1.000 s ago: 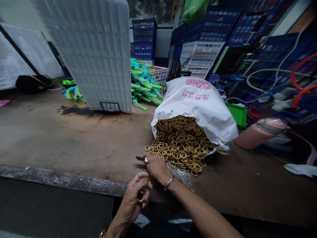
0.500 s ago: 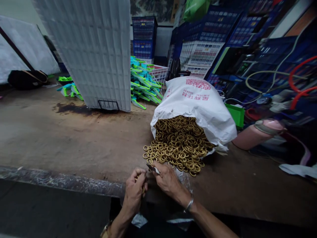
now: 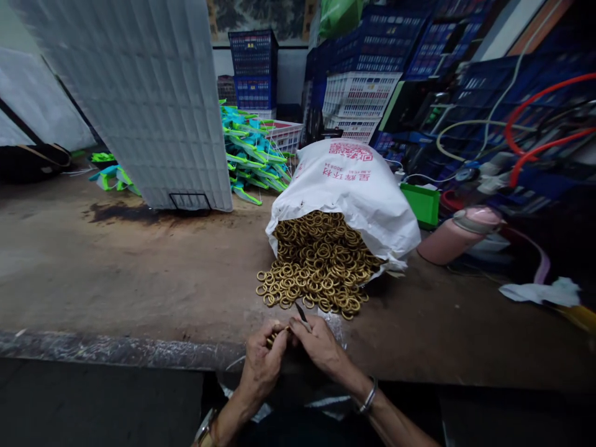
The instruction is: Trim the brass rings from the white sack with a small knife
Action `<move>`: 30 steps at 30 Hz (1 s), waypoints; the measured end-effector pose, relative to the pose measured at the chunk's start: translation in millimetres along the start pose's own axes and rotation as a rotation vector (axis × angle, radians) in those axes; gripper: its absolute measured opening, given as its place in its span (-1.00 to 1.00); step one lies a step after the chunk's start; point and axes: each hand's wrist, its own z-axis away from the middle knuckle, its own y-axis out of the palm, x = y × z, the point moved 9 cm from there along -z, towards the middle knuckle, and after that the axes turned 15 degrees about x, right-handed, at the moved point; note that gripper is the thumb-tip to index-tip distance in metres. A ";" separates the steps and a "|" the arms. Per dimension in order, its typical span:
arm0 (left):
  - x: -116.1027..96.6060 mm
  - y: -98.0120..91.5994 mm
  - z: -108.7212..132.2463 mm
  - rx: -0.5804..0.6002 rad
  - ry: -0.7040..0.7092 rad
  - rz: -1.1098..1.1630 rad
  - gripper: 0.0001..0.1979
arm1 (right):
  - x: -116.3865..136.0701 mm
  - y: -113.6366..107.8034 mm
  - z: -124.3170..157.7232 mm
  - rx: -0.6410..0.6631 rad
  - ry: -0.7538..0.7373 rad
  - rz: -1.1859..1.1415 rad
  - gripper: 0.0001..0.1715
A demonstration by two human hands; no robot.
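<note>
My left hand (image 3: 264, 354) is closed around a few gold-coloured rings (image 3: 272, 338) near the table's front edge. Between the thumb and fingers of my right hand (image 3: 320, 344) is a small knife (image 3: 302, 316), its dark pointed blade facing up and away from me. The two hands meet at the fingertips, and what lies exactly between them is partly hidden. Just beyond them, a heap of gold-coloured rings (image 3: 310, 282) spills onto the table from the mouth of a white woven sack (image 3: 354, 180) with red print, lying on its side.
Left of the sack stands a tall greyish-white ribbed panel (image 3: 172, 112) in a black wire stand. Behind it lie green and turquoise parts (image 3: 256, 155). A pink bottle (image 3: 459, 236) and a green tray (image 3: 419, 205) are on the right. Stacked crates (image 3: 363, 93) fill the back.
My right hand has come in against my left, and the knife blade now points more upward. The view has shifted, so the sack and table appear further left.
</note>
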 end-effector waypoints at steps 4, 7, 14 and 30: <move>17.9 21.9 -1.2 0.147 -0.173 0.300 -0.77 | -4.7 -4.4 4.8 -0.028 0.003 -0.009 -0.67; 20.9 32.6 -0.9 0.212 -0.199 0.427 -0.77 | -5.0 -7.8 8.2 -0.039 -0.008 -0.033 -0.67; 11.8 42.4 0.0 0.239 -0.145 0.571 -0.76 | -2.7 -11.4 14.3 -0.021 -0.050 -0.161 -0.63; -8.5 35.5 2.0 0.214 -0.058 0.445 -0.68 | -2.9 -2.5 29.3 -0.071 -0.020 0.528 -0.63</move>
